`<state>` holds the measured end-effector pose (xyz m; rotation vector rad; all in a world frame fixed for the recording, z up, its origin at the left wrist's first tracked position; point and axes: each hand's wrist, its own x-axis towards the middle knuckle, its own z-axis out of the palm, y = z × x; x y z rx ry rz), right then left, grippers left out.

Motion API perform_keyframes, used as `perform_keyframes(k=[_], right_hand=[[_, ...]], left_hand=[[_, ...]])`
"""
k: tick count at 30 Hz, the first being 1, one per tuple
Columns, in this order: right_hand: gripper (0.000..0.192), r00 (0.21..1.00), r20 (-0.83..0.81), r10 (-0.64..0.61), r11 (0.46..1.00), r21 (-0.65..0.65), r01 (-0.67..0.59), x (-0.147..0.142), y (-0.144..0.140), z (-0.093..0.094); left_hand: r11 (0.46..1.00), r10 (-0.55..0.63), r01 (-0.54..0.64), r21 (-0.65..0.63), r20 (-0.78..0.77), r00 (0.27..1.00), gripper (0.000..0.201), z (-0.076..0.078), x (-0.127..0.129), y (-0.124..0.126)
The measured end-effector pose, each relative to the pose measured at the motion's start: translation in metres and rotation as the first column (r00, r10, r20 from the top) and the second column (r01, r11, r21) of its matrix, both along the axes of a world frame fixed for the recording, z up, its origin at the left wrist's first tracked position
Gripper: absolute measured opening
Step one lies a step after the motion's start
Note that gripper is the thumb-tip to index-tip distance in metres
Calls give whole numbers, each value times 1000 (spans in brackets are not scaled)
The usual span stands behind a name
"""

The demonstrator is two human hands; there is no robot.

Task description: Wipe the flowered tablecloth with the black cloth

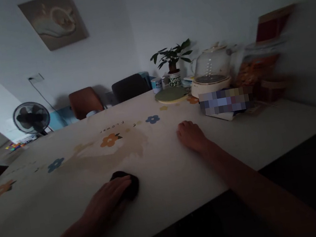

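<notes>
Cloth: a dark, bunched rag (128, 182) lies on the table (168, 165) near its front edge, left of centre; I cannot tell its exact colour in this dim light.
Left hand: my left hand (108, 201) lies flat on top of the cloth, palm down, fingers stretched together over it and pressing it to the tabletop; the far part of the cloth shows beyond my fingertips.
Right hand: my right hand (191, 135) rests on bare tabletop well apart from the cloth, further back and to the right, fingers curled loosely under, holding nothing.
Tabletop: pale, printed with a cream patch and small flowers, an orange one (109, 140) just beyond the cloth and blue ones (152, 119) further off.
Back right corner: a glass kettle (212, 71) on a cream base stands near the wall, with a round green mat (171, 94) lying flat just to its left.
Beside the kettle: a large clear jar (259, 71) with orange-brown contents stands on its right, blurred.
Plant: a small potted plant (172, 65) stands behind the mat, with a mug (156, 84) to its left.
Far side: two chairs (85, 101), one brown and one dark, stand at the table's far edge.
Room: a standing fan (31, 118) stands on the floor at the left, and a picture (53, 20) hangs on the wall above.
</notes>
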<state>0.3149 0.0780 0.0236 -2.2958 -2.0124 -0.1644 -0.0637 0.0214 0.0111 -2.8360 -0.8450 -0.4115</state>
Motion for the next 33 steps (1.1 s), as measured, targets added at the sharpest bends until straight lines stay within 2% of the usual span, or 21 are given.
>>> perform_keyframes(k=[3,6,9,11,14,20,25,28,33], right_hand=[[35,1000,2,2,1000,3,-2,0,1,-1],[35,1000,5,0,1000,6,0,0,2,-2],[36,1000,10,-1,1000,9,1,1,3,-3],[36,1000,13,-5,1000,11,5,1,5,-4],[37,1000,14,-8,1000,13,8,2,6,-5],[38,1000,11,-7,1000,13,7,4,7,-7],[37,1000,13,-3,1000,7,2,4,8,-7],[38,1000,10,-2,1000,8,2,4,8,-7],[39,1000,5,-19,1000,13,19,4,9,-7]], left_hand=[[967,252,-250,-44,63,966,37,-1,-47,2],[840,537,-508,-189,163,828,43,-3,-86,20],[727,681,-609,-317,226,696,53,-4,-104,42],[708,697,-609,-358,216,684,57,-4,-100,52],[745,643,-554,-371,183,743,60,-6,-77,55],[856,451,-368,-362,178,874,51,-13,-22,35],[902,250,-178,-394,139,958,46,-6,22,26],[907,133,-87,-411,84,988,48,-1,61,31],[921,19,-1,-388,43,999,47,4,142,40]])
